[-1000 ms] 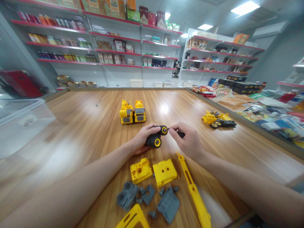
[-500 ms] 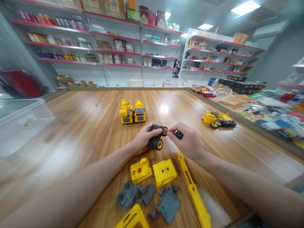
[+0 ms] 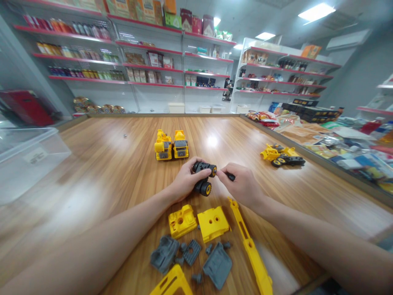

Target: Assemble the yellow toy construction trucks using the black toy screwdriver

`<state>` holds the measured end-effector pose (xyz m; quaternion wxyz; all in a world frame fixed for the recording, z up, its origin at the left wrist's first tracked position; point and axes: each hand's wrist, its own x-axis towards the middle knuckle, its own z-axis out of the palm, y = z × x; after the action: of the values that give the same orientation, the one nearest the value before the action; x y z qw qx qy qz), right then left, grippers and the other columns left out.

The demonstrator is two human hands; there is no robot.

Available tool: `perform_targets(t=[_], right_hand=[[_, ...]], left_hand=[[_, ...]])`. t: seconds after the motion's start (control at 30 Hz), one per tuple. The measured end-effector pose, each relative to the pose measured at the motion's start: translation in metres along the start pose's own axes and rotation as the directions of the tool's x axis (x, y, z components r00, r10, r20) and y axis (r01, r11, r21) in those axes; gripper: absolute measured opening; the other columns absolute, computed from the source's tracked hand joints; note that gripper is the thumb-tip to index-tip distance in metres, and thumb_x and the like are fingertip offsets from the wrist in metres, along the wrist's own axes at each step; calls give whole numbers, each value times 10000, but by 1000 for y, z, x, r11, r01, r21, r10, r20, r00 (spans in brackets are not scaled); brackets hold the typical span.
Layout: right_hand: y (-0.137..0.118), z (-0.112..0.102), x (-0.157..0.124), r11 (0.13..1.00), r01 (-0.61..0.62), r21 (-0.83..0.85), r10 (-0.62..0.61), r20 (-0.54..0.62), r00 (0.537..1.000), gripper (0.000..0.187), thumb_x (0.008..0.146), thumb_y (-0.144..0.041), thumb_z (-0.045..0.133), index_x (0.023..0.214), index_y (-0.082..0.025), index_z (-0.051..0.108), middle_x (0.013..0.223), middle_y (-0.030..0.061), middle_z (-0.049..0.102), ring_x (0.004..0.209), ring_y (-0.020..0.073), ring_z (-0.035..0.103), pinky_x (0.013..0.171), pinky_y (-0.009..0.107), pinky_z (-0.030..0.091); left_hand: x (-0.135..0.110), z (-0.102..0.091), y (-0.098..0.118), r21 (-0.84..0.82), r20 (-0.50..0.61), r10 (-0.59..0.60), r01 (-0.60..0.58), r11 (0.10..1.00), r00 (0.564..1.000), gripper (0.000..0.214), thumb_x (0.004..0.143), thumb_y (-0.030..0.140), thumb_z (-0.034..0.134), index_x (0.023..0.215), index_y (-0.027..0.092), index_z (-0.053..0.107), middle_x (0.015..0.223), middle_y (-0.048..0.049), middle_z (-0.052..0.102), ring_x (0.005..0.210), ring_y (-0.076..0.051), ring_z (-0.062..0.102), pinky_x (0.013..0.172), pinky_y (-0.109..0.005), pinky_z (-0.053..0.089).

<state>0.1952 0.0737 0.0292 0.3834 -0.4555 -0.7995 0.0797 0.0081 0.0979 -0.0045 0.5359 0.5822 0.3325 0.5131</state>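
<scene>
My left hand point(image 3: 188, 178) is closed around a black toy truck chassis point(image 3: 201, 167) with yellow-hubbed wheels, holding it above the table. In my right hand point(image 3: 241, 182) is a black-handled screwdriver point(image 3: 230, 176), gripped between thumb and fingers. Its tip points at the hub of the upper wheel point(image 3: 213, 170); my fingers mostly hide the shaft, and I cannot tell if it touches. Below the hands lie a yellow cab-like part point(image 3: 182, 221), a yellow plate with two holes point(image 3: 213, 223) and a long yellow boom point(image 3: 250, 246). Nearer still are grey pieces point(image 3: 217, 264).
Two yellow toy trucks point(image 3: 172, 145) stand beyond my hands. Another yellow and black toy vehicle point(image 3: 283, 155) sits to the right. A clear plastic bin point(image 3: 33, 159) is at the left edge, and packaged goods point(image 3: 325, 135) are piled along the right.
My right hand has turned slightly around the screwdriver, so less of its handle shows. The chassis has tilted a little in my left hand. The loose parts have stayed put.
</scene>
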Motion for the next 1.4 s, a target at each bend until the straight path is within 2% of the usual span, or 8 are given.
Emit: perform_targets(t=[0.23, 0.43, 0.63, 0.83, 1.0, 1.1, 1.27, 1.4], right_hand=[[2, 1, -1, 998, -19, 62, 20, -18, 1000, 87, 838, -219, 621, 878, -168, 679, 780, 14, 698, 684, 132, 625, 630, 236, 426], [0, -1, -2, 1000, -18, -11, 19, 62, 998, 253, 921, -273, 511, 758, -172, 677, 662, 10, 648, 587, 123, 560, 570, 254, 369], [1, 0, -4, 998, 1, 57, -3, 32, 999, 88, 859, -225, 590, 874, -168, 654, 740, 5, 668, 643, 120, 589, 603, 231, 392], [0, -1, -3, 999, 23, -33, -20, 87, 996, 318, 940, -273, 481, 669, -169, 613, 586, -10, 573, 526, 103, 475, 524, 254, 302], [-2, -2, -3, 999, -10, 31, 8, 58, 998, 112, 876, -254, 568, 861, -170, 640, 688, 0, 645, 598, 123, 566, 571, 237, 372], [-2, -2, -2, 1000, 2, 27, -3, 46, 999, 122, 879, -245, 560, 845, -171, 650, 698, 8, 656, 612, 127, 573, 580, 238, 382], [-2, -3, -2, 999, 6, -42, -2, 97, 995, 282, 931, -265, 484, 730, -169, 656, 608, 1, 602, 535, 113, 502, 530, 252, 328], [-3, -4, -2, 999, -17, 37, 14, 88, 996, 108, 870, -243, 572, 840, -170, 645, 694, 3, 648, 611, 124, 577, 575, 234, 383]], left_hand=[[0, 0, -1, 57, -5, 28, -27, 998, 1000, 335, 769, 366, 721, 1010, 184, 574, 866, -2, 576, 754, -115, 539, 659, -212, 426], [-1, 1, 1, 80, 11, 34, -35, 996, 999, 335, 766, 371, 721, 1006, 190, 572, 883, -3, 587, 769, -124, 554, 661, -220, 432], [-1, 1, 1, 93, 5, 46, -46, 995, 999, 334, 767, 370, 719, 1004, 182, 580, 874, -4, 589, 770, -123, 548, 671, -222, 433], [-2, 2, 3, 95, 8, 31, -32, 995, 999, 339, 760, 380, 722, 1000, 188, 579, 870, -5, 598, 764, -134, 566, 651, -226, 436], [-2, 2, 5, 85, -6, 31, -30, 996, 1000, 347, 737, 378, 736, 986, 181, 594, 853, -5, 606, 743, -133, 567, 644, -227, 436], [-3, 3, 5, 97, 3, 32, -33, 995, 999, 346, 741, 380, 733, 984, 176, 595, 858, -15, 615, 752, -140, 575, 650, -233, 443], [-3, 2, 4, 104, 23, 32, -34, 994, 999, 343, 760, 380, 720, 1000, 177, 582, 875, -22, 614, 764, -143, 575, 646, -234, 442], [-3, 2, 3, 106, 16, 35, -37, 994, 999, 346, 756, 377, 726, 1000, 179, 582, 869, -13, 604, 764, -136, 565, 653, -229, 440]])
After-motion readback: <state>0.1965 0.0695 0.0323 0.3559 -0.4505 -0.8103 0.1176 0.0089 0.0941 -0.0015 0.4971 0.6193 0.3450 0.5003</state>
